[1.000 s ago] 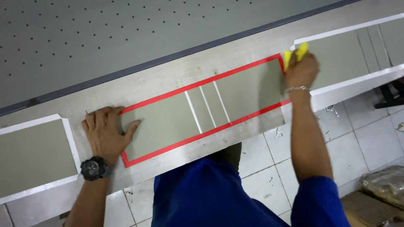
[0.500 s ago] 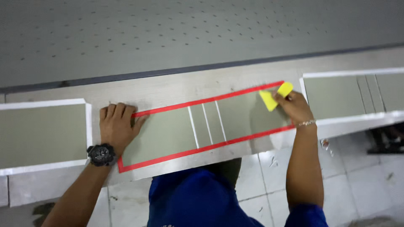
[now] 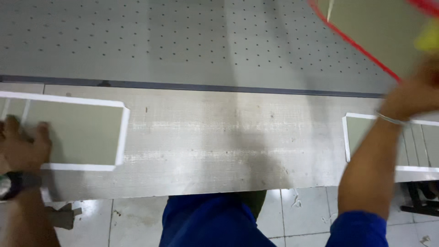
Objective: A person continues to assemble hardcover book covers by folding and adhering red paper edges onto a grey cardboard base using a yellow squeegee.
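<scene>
At the far left, the person's left hand (image 3: 22,145), with a dark wristwatch (image 3: 13,183) on the wrist, is lying flat, fingers spread, on a grey-green panel with a white border (image 3: 77,132). It is pressing down rather than gripping anything. That panel is resting on a worn, pale grey workbench (image 3: 228,137).

Beyond the bench, a grey perforated table (image 3: 183,41) is stretching across the top of the view.

In the middle, the person's blue clothing (image 3: 215,222) is showing below the bench edge, above a white tiled floor (image 3: 137,224).

At the right, another white-bordered panel (image 3: 361,132) is lying on the bench, partly hidden by the forearm. The right hand (image 3: 411,93), with a thin bracelet (image 3: 391,120), is lifted and blurred, grasping a red-bordered grey-green panel (image 3: 366,23) in the air at the top right, together with something yellow (image 3: 430,39). The exact grip is too blurred to tell.

The raised panel looks thin, light and fairly stiff, probably flexing if carried by one corner. Supporting it along the edges seems safest. The neighbouring panels are crowding the bench.
</scene>
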